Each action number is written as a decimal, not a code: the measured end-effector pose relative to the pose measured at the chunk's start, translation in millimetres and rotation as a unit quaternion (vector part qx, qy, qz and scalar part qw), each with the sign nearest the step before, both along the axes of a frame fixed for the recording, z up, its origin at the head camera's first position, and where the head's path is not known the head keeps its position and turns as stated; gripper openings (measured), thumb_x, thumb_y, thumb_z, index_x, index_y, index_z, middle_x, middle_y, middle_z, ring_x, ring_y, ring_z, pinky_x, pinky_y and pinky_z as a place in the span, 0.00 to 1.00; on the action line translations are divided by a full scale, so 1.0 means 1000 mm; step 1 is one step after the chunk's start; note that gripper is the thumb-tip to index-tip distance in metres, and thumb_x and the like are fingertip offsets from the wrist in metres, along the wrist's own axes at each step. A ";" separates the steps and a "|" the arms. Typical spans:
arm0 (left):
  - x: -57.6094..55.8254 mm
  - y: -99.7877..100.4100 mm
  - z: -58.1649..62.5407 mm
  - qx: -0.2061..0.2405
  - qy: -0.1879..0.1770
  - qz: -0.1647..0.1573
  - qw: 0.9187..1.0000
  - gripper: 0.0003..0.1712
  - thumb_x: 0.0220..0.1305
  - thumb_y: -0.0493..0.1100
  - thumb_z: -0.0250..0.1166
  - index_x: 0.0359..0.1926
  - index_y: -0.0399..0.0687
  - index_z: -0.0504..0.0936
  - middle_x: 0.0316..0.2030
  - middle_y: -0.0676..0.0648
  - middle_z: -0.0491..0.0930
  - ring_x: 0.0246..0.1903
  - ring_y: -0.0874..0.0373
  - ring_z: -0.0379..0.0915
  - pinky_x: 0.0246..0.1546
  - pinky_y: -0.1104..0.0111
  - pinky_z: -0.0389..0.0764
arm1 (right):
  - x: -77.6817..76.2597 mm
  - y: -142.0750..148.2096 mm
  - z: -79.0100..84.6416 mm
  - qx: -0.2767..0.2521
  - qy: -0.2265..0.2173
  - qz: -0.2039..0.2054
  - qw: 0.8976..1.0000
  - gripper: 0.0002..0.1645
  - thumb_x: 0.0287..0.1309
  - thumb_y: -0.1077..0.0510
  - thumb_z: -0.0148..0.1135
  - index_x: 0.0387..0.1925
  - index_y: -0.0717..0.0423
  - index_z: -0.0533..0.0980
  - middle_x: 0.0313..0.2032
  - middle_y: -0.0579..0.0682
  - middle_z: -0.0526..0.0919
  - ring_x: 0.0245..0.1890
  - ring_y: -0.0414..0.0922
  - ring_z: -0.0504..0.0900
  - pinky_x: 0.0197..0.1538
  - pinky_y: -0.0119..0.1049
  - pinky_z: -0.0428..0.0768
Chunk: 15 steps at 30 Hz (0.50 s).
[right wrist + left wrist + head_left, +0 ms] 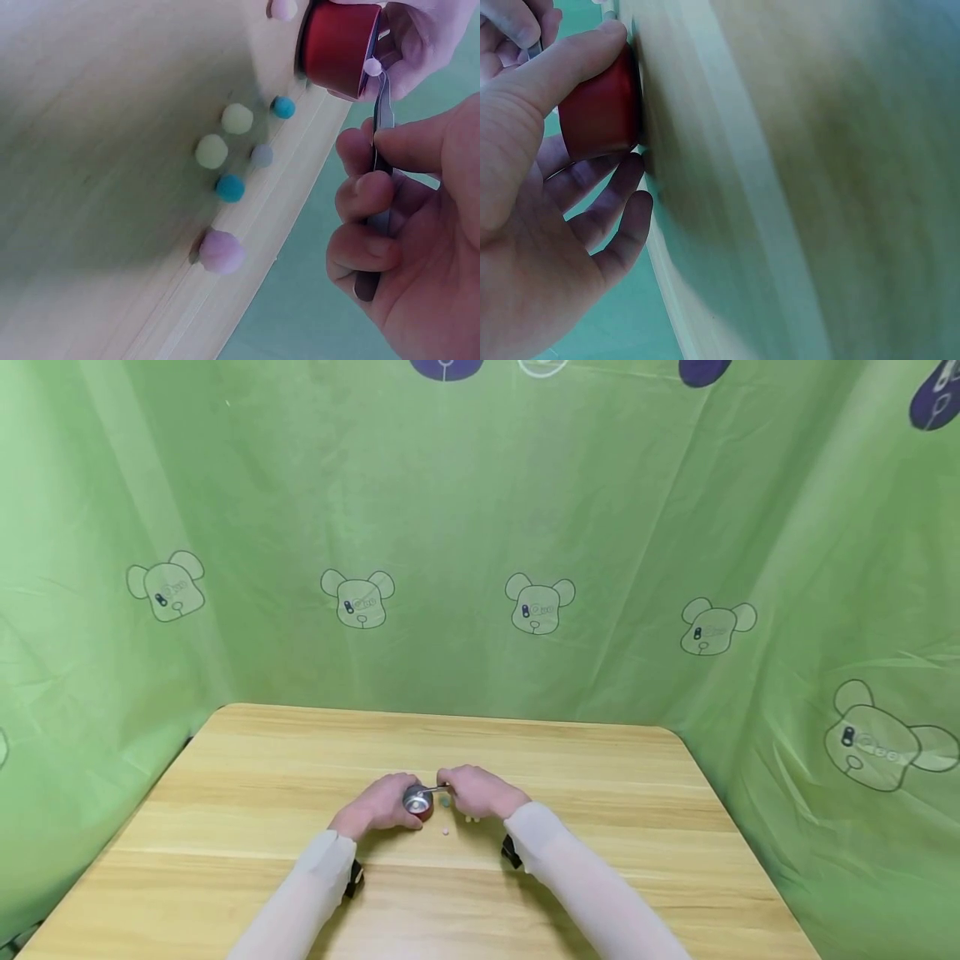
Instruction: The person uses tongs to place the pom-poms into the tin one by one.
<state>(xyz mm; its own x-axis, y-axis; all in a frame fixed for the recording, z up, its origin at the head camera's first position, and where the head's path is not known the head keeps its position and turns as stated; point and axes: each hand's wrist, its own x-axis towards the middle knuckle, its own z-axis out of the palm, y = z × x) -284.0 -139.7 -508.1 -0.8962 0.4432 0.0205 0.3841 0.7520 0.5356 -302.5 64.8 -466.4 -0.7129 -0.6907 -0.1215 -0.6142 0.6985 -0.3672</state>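
Observation:
My left hand (384, 802) grips a small round red tin (600, 112), thumb on one side and fingers round the other. The tin stands on the table with its silvery inside facing up in the head view. To its right, my right hand (477, 791) holds metal tweezers (383, 112) between thumb and curled fingers. At the tweezers' tips is a small pale pompom (373, 67), right at the tin's rim in the right wrist view. What lies in the bottom of the tin is hidden in both wrist views.
Several loose pompoms lie by the tin: pale yellow (212, 151), blue (229, 188), greyish (262, 155) and a larger lilac one (221, 251). A pale pink pompom (283, 9) lies apart. Green curtains (450, 527) surround the wooden table (247, 777).

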 end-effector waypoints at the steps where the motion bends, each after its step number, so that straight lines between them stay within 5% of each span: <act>1: 0.000 0.000 0.000 0.001 0.000 -0.001 1.000 0.29 0.40 0.46 0.78 0.44 0.44 0.76 0.37 0.50 0.78 0.39 0.55 0.74 0.47 0.59 0.74 | 0.000 0.000 0.000 0.000 -0.002 -0.002 1.000 0.09 0.67 0.64 0.48 0.44 0.53 0.73 0.37 0.53 0.81 0.14 0.37 0.75 0.19 0.30 0.76; 15: 0.000 0.000 -0.001 0.005 0.004 -0.002 1.000 0.29 0.40 0.46 0.78 0.44 0.44 0.77 0.37 0.51 0.78 0.39 0.55 0.74 0.47 0.59 0.74 | 0.002 0.001 0.002 -0.010 -0.009 -0.025 1.000 0.10 0.67 0.61 0.48 0.47 0.54 0.73 0.37 0.51 0.80 0.17 0.38 0.75 0.22 0.31 0.76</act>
